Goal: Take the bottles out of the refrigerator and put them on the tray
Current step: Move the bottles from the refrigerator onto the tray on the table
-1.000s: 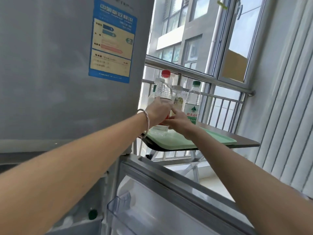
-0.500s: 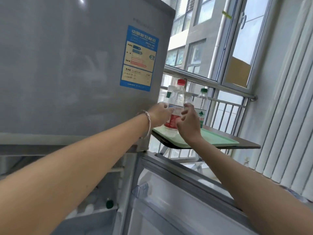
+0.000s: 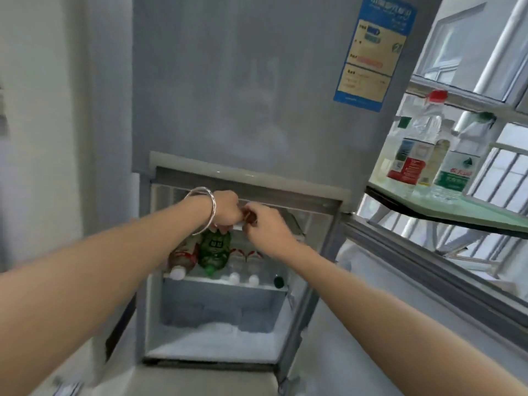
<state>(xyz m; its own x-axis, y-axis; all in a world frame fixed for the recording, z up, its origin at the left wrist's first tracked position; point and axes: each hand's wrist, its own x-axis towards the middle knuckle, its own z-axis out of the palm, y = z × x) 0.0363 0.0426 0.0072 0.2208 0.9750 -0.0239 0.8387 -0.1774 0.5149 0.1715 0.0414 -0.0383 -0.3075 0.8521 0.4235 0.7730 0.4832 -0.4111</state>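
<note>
**Bottles: some on tray, more on the freezer shelf**

Bottles lie on their sides on the shelf (image 3: 225, 279) of the refrigerator's (image 3: 243, 95) open lower compartment, caps toward the camera: a red-labelled one with a white cap (image 3: 183, 260) at left, a green bottle (image 3: 215, 250) beside it, two clear bottles with white caps (image 3: 243, 270), and a dark green cap (image 3: 278, 281) at far right. Frost covers the compartment floor below.

Left hand (image 3: 225, 208), silver bangle (image 3: 204, 210) on the wrist, is curled down at the top of the opening, fingertips touching the top of the green bottle; whether it grips the bottle, cannot tell. Right hand (image 3: 267, 227) is just beside it, fingers bent inward near a small dark object between the two hands; too blurred to identify or to judge the grasp.

At right, the pale green tray (image 3: 485, 207) carries upright bottles: a red-capped bottle (image 3: 417, 150) and a green-capped one (image 3: 460, 164) close together. Refrigerator door (image 3: 428, 270) stands open below the tray.
</note>
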